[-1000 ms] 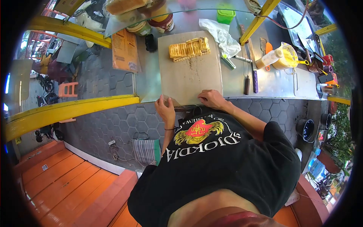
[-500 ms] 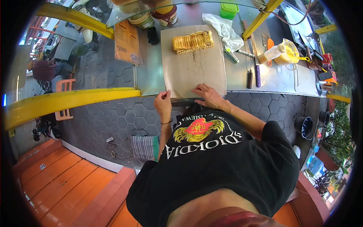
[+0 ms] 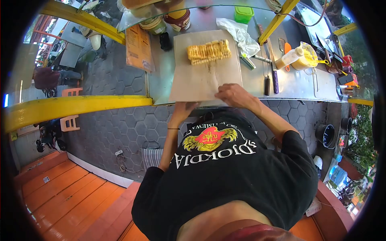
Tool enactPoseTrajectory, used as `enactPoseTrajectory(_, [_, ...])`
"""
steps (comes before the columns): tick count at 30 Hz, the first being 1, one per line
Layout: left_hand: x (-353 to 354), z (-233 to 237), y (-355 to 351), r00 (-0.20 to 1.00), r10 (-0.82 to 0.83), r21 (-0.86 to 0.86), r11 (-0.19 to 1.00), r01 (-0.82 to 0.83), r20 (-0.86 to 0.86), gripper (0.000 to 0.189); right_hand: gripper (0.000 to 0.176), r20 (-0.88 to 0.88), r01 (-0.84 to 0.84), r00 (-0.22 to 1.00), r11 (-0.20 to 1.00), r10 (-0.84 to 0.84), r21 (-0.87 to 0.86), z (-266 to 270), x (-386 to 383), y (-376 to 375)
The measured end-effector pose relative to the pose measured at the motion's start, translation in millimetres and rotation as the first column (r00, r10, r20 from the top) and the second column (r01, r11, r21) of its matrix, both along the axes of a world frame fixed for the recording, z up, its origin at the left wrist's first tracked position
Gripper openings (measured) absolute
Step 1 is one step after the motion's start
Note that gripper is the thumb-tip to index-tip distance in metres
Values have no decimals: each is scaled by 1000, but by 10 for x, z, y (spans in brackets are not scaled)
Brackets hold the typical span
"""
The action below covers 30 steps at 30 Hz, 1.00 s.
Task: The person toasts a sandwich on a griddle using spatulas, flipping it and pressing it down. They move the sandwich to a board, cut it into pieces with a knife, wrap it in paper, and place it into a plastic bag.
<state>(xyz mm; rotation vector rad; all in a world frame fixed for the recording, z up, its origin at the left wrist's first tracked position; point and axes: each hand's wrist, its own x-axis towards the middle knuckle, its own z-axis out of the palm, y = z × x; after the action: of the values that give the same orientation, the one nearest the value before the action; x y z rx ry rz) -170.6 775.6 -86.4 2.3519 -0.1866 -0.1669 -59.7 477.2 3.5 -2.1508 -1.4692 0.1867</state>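
A browned, sliced slab of filled flatbread (image 3: 209, 52) lies toward the far end of a sheet of brown paper (image 3: 191, 82) on the metal counter. Crumbs trail from it toward me along a faint crease. My right hand (image 3: 235, 95) is over the paper's near right part, fingers bent and close together, fingertips at the sheet; what is in them, if anything, is hidden. Below the near left edge of the paper is my left hand (image 3: 185, 109), its fingers partly hidden by the sheet and counter edge.
Right of the paper lie a crumpled white plastic bag (image 3: 243, 38), a green-handled tool (image 3: 248, 61), a purple-handled knife (image 3: 275, 80) and a tub of yellow spread (image 3: 305, 58). A yellow frame bar (image 3: 80, 106) runs at left. A green container (image 3: 243, 15) and tubs (image 3: 177, 20) stand behind.
My left hand has moved from the paper's near left corner to below its near edge. My right hand has shifted slightly right, its fingers drawn in from spread.
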Motion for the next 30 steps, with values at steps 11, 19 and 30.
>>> enactPoseTrajectory(11, [1038,823,328,932,25,-463,863,-203,-361,34,26,208,216,924,888,-320,406,1016,402,-16])
enactPoseTrajectory(19, [1270,342,307,801,407,-403,708,-581,-440,36,115,281,228,945,953,-167,-201,-42,472,75])
enactPoseTrajectory(30, [1377,529,-595,947,-320,335,897,290,38,120,142,-8,36,999,903,-44,-428,-416,1154,-26])
